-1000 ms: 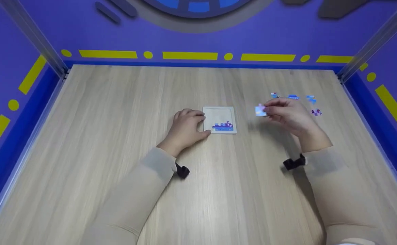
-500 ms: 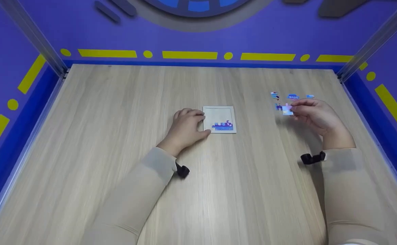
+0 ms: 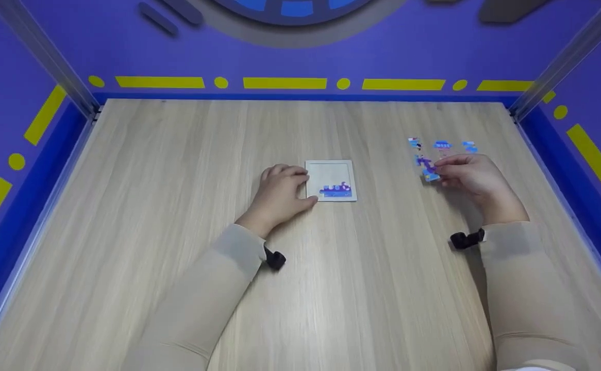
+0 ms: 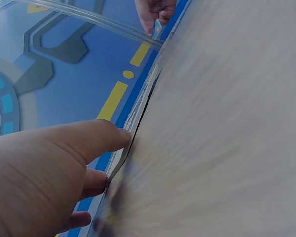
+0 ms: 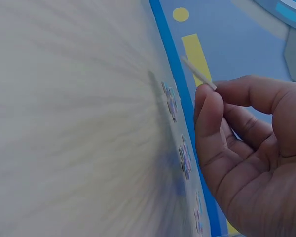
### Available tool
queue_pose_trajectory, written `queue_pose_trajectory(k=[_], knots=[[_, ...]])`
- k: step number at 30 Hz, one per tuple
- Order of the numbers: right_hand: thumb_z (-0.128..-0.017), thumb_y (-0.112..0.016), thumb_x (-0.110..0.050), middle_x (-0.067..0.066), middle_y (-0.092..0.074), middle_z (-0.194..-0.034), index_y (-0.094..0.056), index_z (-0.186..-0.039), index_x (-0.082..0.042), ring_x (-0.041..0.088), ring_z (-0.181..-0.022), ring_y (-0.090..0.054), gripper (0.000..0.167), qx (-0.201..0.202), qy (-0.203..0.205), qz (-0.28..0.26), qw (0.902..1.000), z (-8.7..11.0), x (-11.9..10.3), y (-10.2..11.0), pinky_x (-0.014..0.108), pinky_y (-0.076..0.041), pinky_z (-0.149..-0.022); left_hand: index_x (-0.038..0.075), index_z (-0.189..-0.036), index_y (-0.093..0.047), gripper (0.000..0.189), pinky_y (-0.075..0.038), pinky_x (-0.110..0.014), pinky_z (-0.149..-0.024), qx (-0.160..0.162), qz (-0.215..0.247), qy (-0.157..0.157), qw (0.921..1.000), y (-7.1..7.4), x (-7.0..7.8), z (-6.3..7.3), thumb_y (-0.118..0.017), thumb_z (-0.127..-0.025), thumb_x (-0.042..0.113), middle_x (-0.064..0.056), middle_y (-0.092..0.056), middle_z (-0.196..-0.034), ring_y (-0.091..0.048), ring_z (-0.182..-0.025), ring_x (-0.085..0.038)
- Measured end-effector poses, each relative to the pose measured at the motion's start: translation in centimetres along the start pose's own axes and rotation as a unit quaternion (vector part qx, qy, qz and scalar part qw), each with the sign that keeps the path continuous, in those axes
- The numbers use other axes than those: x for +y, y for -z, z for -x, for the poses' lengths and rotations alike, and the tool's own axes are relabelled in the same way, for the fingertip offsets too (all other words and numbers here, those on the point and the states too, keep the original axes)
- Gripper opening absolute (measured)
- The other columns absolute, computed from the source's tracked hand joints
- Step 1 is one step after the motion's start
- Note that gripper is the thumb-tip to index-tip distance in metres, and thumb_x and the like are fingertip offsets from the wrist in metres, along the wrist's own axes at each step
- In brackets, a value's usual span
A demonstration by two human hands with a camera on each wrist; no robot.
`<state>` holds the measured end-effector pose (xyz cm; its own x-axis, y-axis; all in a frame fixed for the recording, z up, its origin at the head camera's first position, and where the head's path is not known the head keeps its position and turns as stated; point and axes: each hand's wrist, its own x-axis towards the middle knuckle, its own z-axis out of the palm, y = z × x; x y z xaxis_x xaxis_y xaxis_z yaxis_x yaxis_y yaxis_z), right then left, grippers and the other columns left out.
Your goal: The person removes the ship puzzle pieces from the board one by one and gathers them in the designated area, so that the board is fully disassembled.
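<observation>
My left hand (image 3: 281,190) rests at the left edge of a small white square puzzle frame (image 3: 354,180), its fingers at the left rim and the thumb on the near left corner. Joined puzzle pieces (image 3: 335,190), purple and blue, lie in the frame's near right part. To the right, my right hand (image 3: 470,178) pinches a puzzle piece (image 3: 431,176) between thumb and fingertips, just over the loose ones. The right wrist view shows this held piece (image 5: 200,74) as a thin pale edge, raised off the table. My left thumb (image 4: 106,136) touches the frame's edge in the left wrist view.
Several loose puzzle pieces lie at the back right, among them a blue one (image 3: 442,144), one at the far left of the group (image 3: 414,141) and another light blue one (image 3: 469,147). Purple-blue panels (image 3: 280,62) wall in the wooden table (image 3: 202,134) at back and sides.
My right hand has moved right, away from the frame, to the loose pieces, then slightly back left. The held piece showed light blue and pink; now purple and blue show there. The left hand stays put.
</observation>
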<state>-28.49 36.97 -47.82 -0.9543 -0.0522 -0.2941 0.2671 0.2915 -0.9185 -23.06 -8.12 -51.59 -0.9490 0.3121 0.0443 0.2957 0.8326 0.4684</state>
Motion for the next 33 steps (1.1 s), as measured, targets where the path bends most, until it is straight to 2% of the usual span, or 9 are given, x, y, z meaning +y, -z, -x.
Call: queue_pose_trajectory(k=[7,15,19,33], knots=[[-0.110,-0.072,-0.011,-0.017,-0.079,-0.099,-0.079,-0.124,-0.002,0.004,-0.087,-0.076,0.018,0.002,-0.005,0.040,0.9992,-0.21,0.16,-0.31,0.021,-0.066,-0.080,0.009,-0.151,-0.073,0.065,-0.030,-0.056,-0.137,-0.001,-0.001,0.000,1.0000,0.01,0.00,-0.02,-0.079,-0.102,0.052,-0.005,-0.065,-0.165,-0.050,-0.157,-0.036],[-0.112,-0.068,-0.012,-0.021,-0.077,-0.093,-0.065,-0.144,0.013,0.000,-0.081,-0.075,0.041,-0.010,-0.021,0.091,0.9955,-0.49,0.02,-0.93,0.020,-0.067,-0.080,0.010,-0.151,-0.073,0.063,-0.031,-0.058,-0.136,0.001,-0.004,-0.002,1.0000,0.06,-0.03,0.09,-0.079,-0.103,0.050,-0.004,-0.065,-0.164,-0.051,-0.157,-0.036],[-0.113,-0.067,-0.012,-0.020,-0.076,-0.093,-0.064,-0.145,0.015,0.000,-0.082,-0.075,0.043,-0.007,-0.016,0.124,0.9921,-0.36,-0.05,-0.99,0.020,-0.067,-0.080,0.010,-0.151,-0.073,0.064,-0.031,-0.058,-0.136,0.001,-0.005,0.000,1.0000,0.00,-0.09,0.10,-0.078,-0.102,0.051,-0.003,-0.065,-0.164,-0.050,-0.157,-0.036],[-0.112,-0.066,-0.009,-0.022,-0.074,-0.091,-0.062,-0.143,0.019,-0.001,-0.081,-0.074,0.042,-0.011,-0.011,0.137,0.9904,-0.56,0.10,-0.80,0.019,-0.067,-0.080,0.010,-0.152,-0.072,0.064,-0.031,-0.057,-0.137,0.001,-0.006,0.002,1.0000,-0.03,-0.07,0.10,-0.078,-0.103,0.052,-0.003,-0.065,-0.165,-0.050,-0.158,-0.035]])
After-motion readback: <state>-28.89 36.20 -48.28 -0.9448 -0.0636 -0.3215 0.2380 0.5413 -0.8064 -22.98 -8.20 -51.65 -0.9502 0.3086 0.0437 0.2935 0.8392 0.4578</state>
